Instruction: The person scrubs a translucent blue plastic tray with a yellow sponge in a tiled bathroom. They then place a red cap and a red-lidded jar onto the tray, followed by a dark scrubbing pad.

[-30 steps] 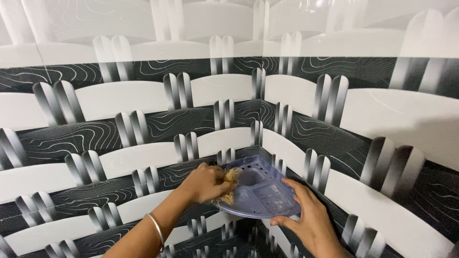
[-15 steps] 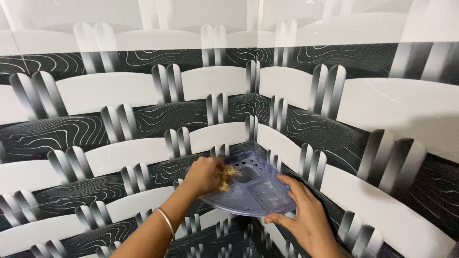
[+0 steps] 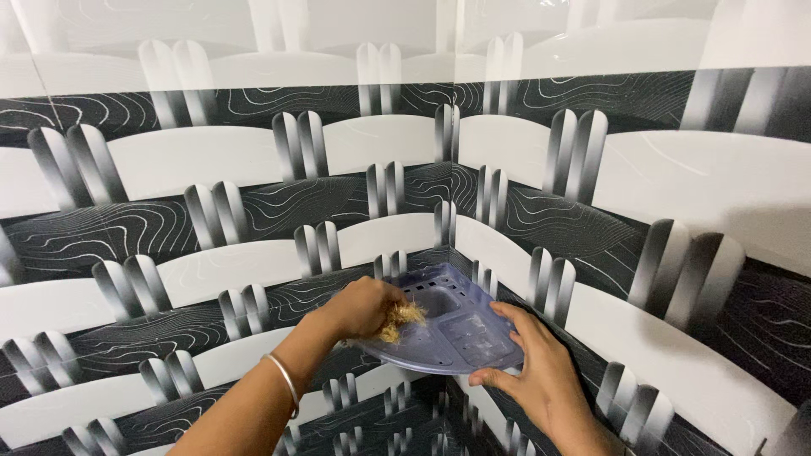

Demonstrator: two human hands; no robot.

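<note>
A pale blue plastic corner shelf (image 3: 460, 333) is fixed where two tiled walls meet. My left hand (image 3: 359, 306) is closed around a tan fibrous scrubber (image 3: 399, 319) and presses it on the shelf's left part. A silver bangle (image 3: 283, 384) sits on that wrist. My right hand (image 3: 541, 380) holds the shelf's front right rim, with the thumb under the edge and the fingers on top.
Glossy black, white and grey patterned wall tiles (image 3: 211, 211) cover both walls around the corner. The corner seam (image 3: 450, 169) runs straight up above the shelf.
My left hand has shifted the scrubber slightly back and forth over the shelf's left part. The view has moved down and right a little. My right hand keeps its hold.
</note>
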